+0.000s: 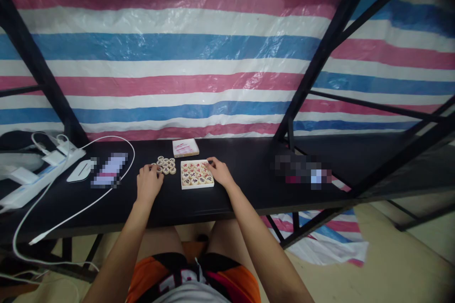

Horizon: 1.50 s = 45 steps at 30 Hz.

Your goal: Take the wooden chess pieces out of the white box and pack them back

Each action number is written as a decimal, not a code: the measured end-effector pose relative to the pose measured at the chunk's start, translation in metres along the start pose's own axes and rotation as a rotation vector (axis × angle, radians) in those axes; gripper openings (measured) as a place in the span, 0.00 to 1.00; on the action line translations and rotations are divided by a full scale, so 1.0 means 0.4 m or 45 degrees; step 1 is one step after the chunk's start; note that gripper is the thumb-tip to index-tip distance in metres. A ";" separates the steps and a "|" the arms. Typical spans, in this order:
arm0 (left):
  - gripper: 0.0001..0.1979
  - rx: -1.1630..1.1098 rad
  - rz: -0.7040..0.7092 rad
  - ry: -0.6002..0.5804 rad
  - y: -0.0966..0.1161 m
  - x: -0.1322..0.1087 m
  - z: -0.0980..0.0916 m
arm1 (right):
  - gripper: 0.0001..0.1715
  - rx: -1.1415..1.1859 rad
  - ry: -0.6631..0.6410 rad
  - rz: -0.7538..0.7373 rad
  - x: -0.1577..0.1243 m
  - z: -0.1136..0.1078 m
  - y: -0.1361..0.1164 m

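Observation:
My left hand (pixel 150 183) reaches down at the left of a cluster of loose xiangqi pieces (pixel 166 164), round and cream with dark characters. Its fingers are bent and apart, with the tips at the cluster's left edge. To the right lies a shallow white box (pixel 197 187) holding rows of xiangqi pieces (pixel 194 175), red characters at the back and dark ones in front. At the box's back right corner, my right hand (pixel 221 173) grips the rim with fingers and thumb. The corner piece there is partly covered by the fingers.
Behind the box lies a white and pink lid (pixel 185 147) on the black table (pixel 245 189). A phone (pixel 110 170), a white cable (pixel 76 210) and a power strip (pixel 42 175) are at the left. Blurred items (pixel 302 170) lie right, near black metal posts (pixel 309 71).

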State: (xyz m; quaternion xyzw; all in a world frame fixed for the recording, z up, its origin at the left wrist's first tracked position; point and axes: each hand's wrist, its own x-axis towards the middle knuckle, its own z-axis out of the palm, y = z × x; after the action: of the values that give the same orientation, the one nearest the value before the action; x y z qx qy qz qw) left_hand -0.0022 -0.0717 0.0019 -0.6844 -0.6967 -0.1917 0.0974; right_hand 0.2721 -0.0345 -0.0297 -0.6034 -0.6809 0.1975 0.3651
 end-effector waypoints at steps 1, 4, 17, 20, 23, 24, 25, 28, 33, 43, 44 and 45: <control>0.14 0.016 0.019 0.010 0.001 -0.001 -0.001 | 0.15 -0.002 0.001 0.001 0.001 0.001 0.001; 0.13 0.051 0.070 0.004 0.006 -0.002 -0.003 | 0.15 -0.004 0.004 -0.002 0.002 0.002 0.003; 0.09 -0.058 0.082 -0.015 0.010 0.000 -0.004 | 0.15 0.022 -0.001 0.005 -0.004 -0.003 -0.006; 0.08 -0.270 0.119 0.089 0.019 0.001 -0.006 | 0.15 0.024 0.005 -0.005 -0.003 -0.001 -0.003; 0.07 -0.678 0.315 0.057 0.062 0.008 -0.014 | 0.15 0.027 0.007 -0.011 -0.002 0.000 0.000; 0.07 -0.788 0.388 -0.008 0.085 0.013 -0.018 | 0.15 0.026 0.006 -0.012 -0.002 0.001 0.001; 0.08 -0.858 0.423 -0.075 0.111 0.020 -0.021 | 0.15 0.025 0.006 -0.012 -0.001 0.001 0.002; 0.07 -0.912 0.543 -0.307 0.192 0.045 -0.022 | 0.15 0.029 0.013 -0.023 0.000 0.003 0.006; 0.07 -0.773 0.709 -0.549 0.257 0.077 0.002 | 0.15 0.039 0.026 -0.049 0.003 0.008 0.014; 0.14 -0.650 0.751 -0.455 0.226 0.063 -0.016 | 0.15 0.044 0.035 -0.042 0.001 0.008 0.011; 0.14 -0.640 0.706 -0.403 0.215 0.066 -0.016 | 0.14 0.042 0.036 -0.037 0.002 0.008 0.011; 0.14 -0.618 0.651 -0.338 0.198 0.070 -0.015 | 0.14 0.040 0.036 -0.033 0.002 0.009 0.011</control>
State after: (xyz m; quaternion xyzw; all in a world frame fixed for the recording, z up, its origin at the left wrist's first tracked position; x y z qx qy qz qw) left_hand 0.0743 -0.0495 0.0292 -0.8582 -0.4443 -0.2303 -0.1140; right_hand 0.2726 -0.0321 -0.0351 -0.5915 -0.6802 0.1949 0.3866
